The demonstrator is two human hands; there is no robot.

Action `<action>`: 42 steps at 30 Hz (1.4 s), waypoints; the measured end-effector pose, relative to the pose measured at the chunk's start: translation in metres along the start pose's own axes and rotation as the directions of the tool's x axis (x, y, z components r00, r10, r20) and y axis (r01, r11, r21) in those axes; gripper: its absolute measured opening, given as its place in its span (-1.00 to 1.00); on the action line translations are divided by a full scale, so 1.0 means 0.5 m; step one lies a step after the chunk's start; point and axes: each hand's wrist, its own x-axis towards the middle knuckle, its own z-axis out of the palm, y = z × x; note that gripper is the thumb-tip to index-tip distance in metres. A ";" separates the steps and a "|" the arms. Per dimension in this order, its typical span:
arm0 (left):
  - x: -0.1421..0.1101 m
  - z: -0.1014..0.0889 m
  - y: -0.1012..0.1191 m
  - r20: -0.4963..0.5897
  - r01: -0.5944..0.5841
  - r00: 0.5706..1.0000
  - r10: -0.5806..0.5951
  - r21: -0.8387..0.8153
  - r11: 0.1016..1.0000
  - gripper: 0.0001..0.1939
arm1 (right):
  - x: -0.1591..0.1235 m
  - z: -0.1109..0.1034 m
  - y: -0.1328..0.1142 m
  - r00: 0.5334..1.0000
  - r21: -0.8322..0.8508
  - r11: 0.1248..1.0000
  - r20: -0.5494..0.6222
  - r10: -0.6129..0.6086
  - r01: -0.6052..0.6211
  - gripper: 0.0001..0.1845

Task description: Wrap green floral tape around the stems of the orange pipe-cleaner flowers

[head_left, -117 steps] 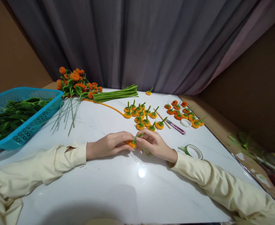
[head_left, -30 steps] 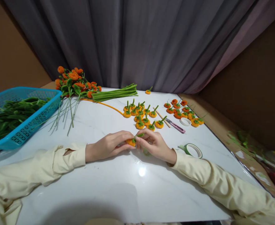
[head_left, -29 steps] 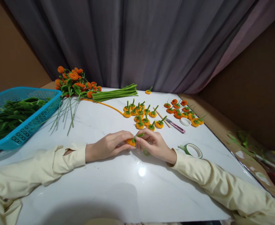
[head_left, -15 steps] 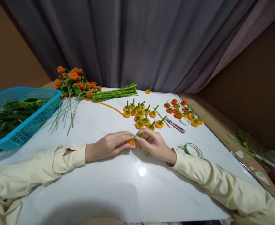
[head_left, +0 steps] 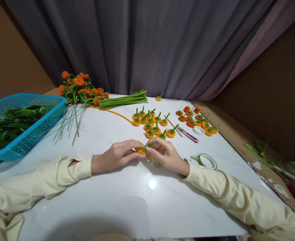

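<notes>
Between thumb and fingertips my left hand (head_left: 116,154) pinches a small yellow-orange fuzzy flower (head_left: 140,151) by its head, just above the table. My right hand (head_left: 169,155) is closed on the flower's short green stem (head_left: 150,144), which points up and to the right. Something pale green and partly see-through (head_left: 157,163) shows beneath the right fingers; its kind cannot be made out. Just beyond my hands stand several finished-looking yellow flowers (head_left: 149,134) with upright green stems. A roll of green tape (head_left: 207,161) lies by my right wrist.
A blue basket (head_left: 40,129) of green leaves stands left. Behind lie orange flowers (head_left: 79,81) and a bundle of green stems (head_left: 124,99). Purple-handled scissors (head_left: 190,136), a thin wooden stick (head_left: 169,121), a white roll (head_left: 199,130) and orange flowers (head_left: 190,123) lie right.
My left fingers have shifted slightly and opened a little, so more of the flower head shows. My right hand stays almost in place at the stem.
</notes>
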 end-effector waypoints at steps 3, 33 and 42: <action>0.002 0.002 0.006 -0.039 0.127 0.991 -0.130 -0.061 0.990 -0.81 | 0.000 -0.002 -0.004 1.000 0.005 1.000 0.005 0.019 -0.019 -0.78; 0.012 0.002 0.010 0.120 0.468 0.868 -0.483 -0.523 0.712 -0.78 | 0.002 -0.007 0.005 0.993 -0.160 0.981 -0.035 -0.116 0.109 -0.87; 0.011 0.002 0.004 0.195 0.507 0.846 -0.497 -0.585 0.633 -0.73 | -0.001 -0.007 0.007 0.973 -0.303 0.932 -0.055 -0.223 0.197 -0.93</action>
